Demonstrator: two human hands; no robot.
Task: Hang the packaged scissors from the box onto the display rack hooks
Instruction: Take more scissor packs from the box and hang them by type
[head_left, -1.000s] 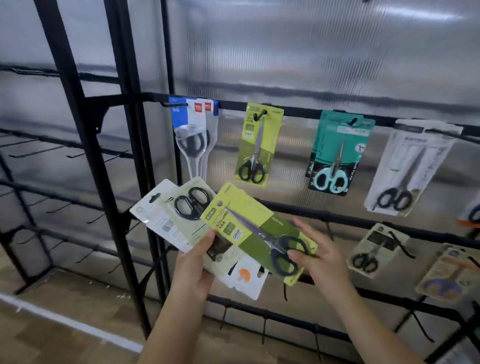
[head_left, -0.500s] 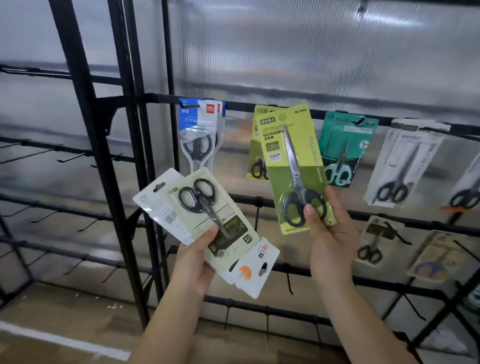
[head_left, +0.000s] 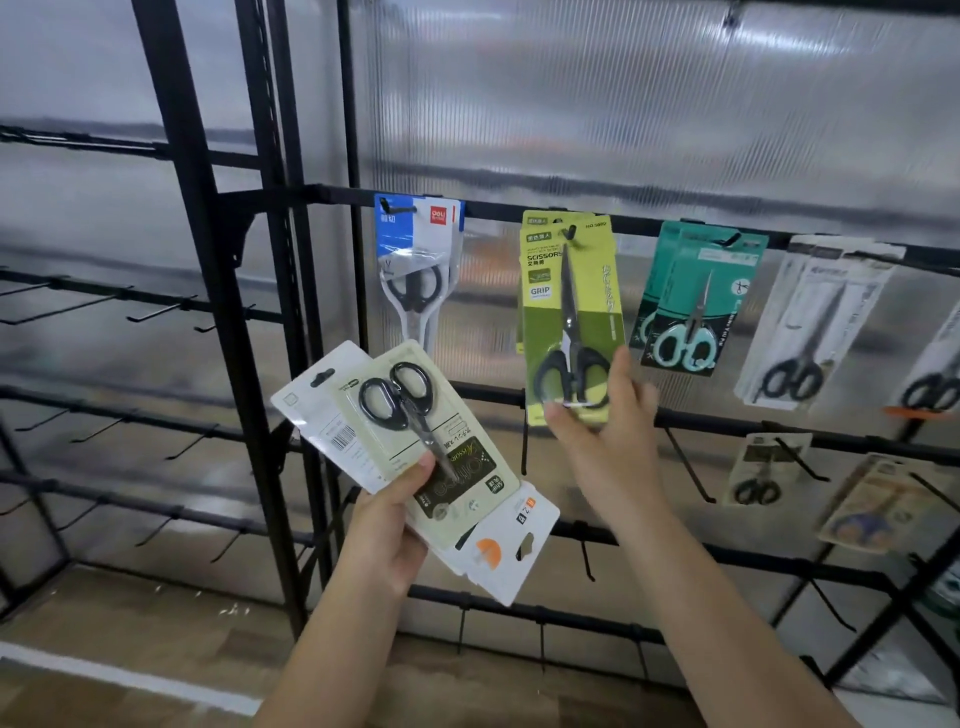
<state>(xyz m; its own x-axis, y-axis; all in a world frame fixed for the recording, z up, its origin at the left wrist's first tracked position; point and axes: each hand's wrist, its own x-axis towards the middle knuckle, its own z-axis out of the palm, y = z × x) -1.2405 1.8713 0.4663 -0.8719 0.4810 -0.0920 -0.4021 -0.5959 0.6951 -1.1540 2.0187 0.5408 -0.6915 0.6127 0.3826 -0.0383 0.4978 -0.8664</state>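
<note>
Fingers (head_left: 563, 415) of the right hand (head_left: 602, 441) are spread, thumb tip and fingertips touching the bottom edge of the green scissors pack (head_left: 569, 322); blurred, so can't tell if it's a real pinch or just contact. Green pack hangs upright on a top-bar hook (head_left: 569, 233), in front of a second identical pack.

Left hand (head_left: 389, 525) grips a fanned stack of packs (head_left: 415, 457), thumb clamped over the front one: cream card with black-handled scissors, handles up. White card with barcode behind it on the left, white card with orange mark sticking out at the lower right.

Rack (head_left: 208, 312): black metal frame, horizontal bars with hooks. Top bar, left to right: blue-white pack (head_left: 415, 260), green packs, teal pack (head_left: 696, 306) with light-blue handles, white pack (head_left: 810, 322) with black scissors. Next bar down on the right: small pack (head_left: 763, 467), then a tan pack (head_left: 878, 504), blurred. Left section shows bare hooks. Translucent ribbed panel behind the rack. Wood floor (head_left: 130, 639) below.
</note>
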